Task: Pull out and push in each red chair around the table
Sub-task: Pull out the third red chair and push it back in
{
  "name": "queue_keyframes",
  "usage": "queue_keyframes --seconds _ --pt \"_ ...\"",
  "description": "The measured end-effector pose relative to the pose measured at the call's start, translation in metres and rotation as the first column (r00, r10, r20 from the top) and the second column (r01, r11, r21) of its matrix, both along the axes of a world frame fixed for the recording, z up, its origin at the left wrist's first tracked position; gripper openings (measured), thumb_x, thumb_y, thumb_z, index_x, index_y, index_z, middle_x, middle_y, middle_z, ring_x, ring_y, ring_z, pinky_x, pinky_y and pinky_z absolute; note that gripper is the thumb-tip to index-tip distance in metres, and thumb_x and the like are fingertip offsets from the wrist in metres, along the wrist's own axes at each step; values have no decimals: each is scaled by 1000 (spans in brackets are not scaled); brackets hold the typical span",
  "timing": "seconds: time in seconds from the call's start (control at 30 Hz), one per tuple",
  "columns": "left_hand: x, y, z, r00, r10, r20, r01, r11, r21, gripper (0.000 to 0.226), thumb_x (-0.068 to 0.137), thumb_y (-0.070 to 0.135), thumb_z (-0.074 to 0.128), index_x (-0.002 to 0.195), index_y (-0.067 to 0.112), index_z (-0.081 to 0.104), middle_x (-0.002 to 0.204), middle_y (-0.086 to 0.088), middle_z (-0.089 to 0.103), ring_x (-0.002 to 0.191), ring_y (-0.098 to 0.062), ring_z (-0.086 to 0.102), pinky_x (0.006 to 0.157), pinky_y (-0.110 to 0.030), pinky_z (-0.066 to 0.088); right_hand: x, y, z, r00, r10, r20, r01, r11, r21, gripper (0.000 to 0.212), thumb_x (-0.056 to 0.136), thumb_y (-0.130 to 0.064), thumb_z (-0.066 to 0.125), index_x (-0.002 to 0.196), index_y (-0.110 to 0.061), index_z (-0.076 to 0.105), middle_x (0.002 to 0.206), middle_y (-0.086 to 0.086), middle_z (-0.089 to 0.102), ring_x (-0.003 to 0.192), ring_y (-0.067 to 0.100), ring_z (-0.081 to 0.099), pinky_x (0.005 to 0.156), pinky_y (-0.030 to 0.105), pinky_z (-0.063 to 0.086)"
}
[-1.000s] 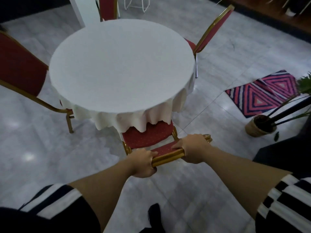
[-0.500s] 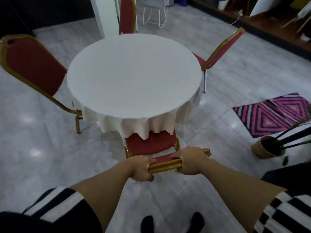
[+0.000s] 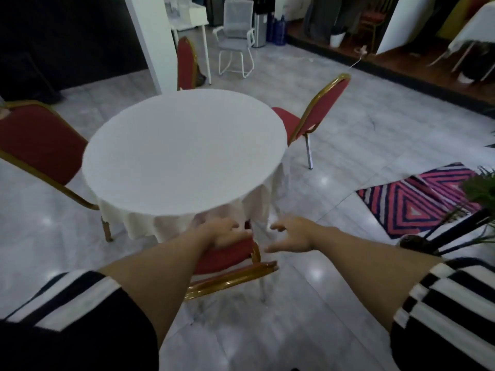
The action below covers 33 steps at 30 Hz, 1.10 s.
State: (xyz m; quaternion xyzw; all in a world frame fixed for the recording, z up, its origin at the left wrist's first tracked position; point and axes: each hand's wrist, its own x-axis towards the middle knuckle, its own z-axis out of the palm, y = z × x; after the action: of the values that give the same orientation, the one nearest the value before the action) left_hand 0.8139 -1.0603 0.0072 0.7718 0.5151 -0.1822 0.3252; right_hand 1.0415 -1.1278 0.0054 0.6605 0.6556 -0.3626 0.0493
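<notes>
Chair (image 3: 230, 257) under left hand (image 3: 223, 232); right hand (image 3: 293, 234) beside, spread.

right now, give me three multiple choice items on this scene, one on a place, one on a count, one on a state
1. Where is the patterned rug?
A. under the table
B. on the floor to the right of the table
C. draped over a chair

2. How many red chairs stand around the table?
A. two
B. four
C. six

3. What are the hands doing with the nearest red chair?
A. both grip its gold top rail
B. both are open, off the rail
C. one lifts it off the floor

Key: 1 B, the rug lies on the tiles to the table's right. 2 B, one chair shows at each of four sides. 3 B, the left hand and right hand have spread fingers beyond the rail.
</notes>
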Motion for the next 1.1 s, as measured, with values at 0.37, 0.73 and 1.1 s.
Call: queue_keyframes --seconds 0.37,0.73,1.1 --pt "204 37 61 974 -224 -41 224 906 359 77 105 64 33 167 19 23 171 -11 32 156 -34 34 126 -54 26 172 29 52 954 -289 83 273 948 164 104 79 -90 54 159 -25 41 164 7 45 146 29 48 115 50 44" --pt "349 120 50 943 -326 -67 324 853 409 80 102 70 32 166 23 24 172 -10 32 157 -35 30 125 -64 13 314 95 56 913 -393 113 364 906 215 106 77 -92 54 161 -28 37 165 4 43 148 29 44 117 50 41" --pt "450 243 67 936 -344 -79 347 856 383 82 103 69 32 167 20 20 171 -12 32 157 -37 30 125 -65 11 415 205 84 910 -407 84 375 891 256 105 83 -80 66 164 -23 31 168 4 39 151 28 40 119 47 38"
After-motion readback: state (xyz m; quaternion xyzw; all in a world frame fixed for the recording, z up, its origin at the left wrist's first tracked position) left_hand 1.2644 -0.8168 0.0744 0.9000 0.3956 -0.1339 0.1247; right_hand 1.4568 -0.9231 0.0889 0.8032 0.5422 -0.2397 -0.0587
